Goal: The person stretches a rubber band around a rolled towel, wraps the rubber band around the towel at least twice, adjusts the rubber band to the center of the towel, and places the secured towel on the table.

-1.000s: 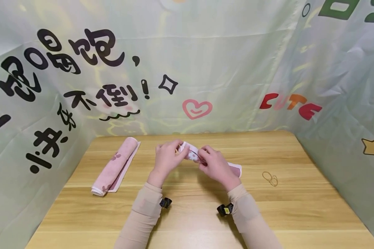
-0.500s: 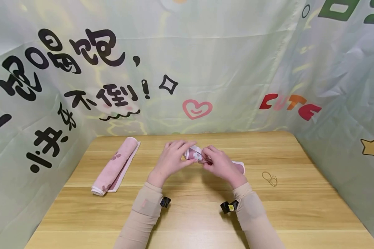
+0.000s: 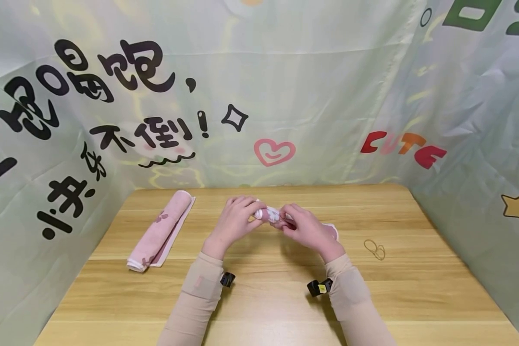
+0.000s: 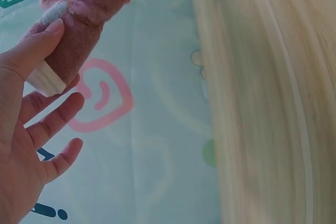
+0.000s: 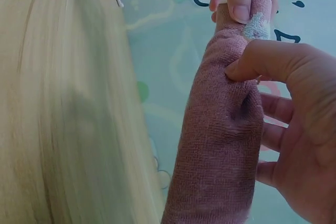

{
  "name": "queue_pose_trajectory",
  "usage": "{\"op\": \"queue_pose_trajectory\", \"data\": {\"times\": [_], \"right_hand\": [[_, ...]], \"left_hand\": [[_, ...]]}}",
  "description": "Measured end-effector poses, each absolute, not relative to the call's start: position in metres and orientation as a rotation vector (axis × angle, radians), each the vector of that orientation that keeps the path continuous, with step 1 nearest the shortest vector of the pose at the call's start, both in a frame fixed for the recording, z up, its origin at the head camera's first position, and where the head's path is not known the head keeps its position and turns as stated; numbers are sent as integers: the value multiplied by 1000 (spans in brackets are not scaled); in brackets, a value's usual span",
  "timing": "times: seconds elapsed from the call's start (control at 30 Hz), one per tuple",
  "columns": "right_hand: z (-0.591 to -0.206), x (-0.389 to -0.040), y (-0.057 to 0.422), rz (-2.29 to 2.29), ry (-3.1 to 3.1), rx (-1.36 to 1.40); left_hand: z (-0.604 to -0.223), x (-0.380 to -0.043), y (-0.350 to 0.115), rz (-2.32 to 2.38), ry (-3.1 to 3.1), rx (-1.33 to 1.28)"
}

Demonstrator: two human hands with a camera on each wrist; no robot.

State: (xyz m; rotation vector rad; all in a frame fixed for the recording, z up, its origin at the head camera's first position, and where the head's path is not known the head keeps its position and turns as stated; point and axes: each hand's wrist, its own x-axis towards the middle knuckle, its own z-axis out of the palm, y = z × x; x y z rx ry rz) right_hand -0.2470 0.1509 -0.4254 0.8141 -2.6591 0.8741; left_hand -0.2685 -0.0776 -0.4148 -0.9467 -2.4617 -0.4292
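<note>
Rolled mauve towel (image 5: 218,145) is held above the far middle of the tabletop (image 3: 264,307), its left end pinched between thumb and fingers of the left hand (image 3: 232,221), other fingers spread apart. Farther right along the roll it is gripped by the right hand (image 3: 306,229), fingers clamped round it. Pink rolled towel (image 3: 160,230) is set at left, thin looped bands (image 3: 376,250) at right.

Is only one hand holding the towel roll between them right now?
No, the left hand pinches one end of the towel roll while the right hand grips it farther along.
</note>
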Motion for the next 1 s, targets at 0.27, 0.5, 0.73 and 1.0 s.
{"op": "queue_pose_trajectory", "data": {"times": [0.27,0.5,0.73,1.0], "right_hand": [[-426,-248,145,809,-2383,869],[-429,-246,135,714,-2301,874],[-431,-243,128,669,-2376,828],[-435,-242,124,681,-2342,826]], "left_hand": [[-413,-269,-80,-511,-2515,-879],[-412,-269,-81,-532,-2523,-872],[-410,-268,-83,-517,-2570,-839],[-408,-266,-80,-527,-2615,-824]]}}
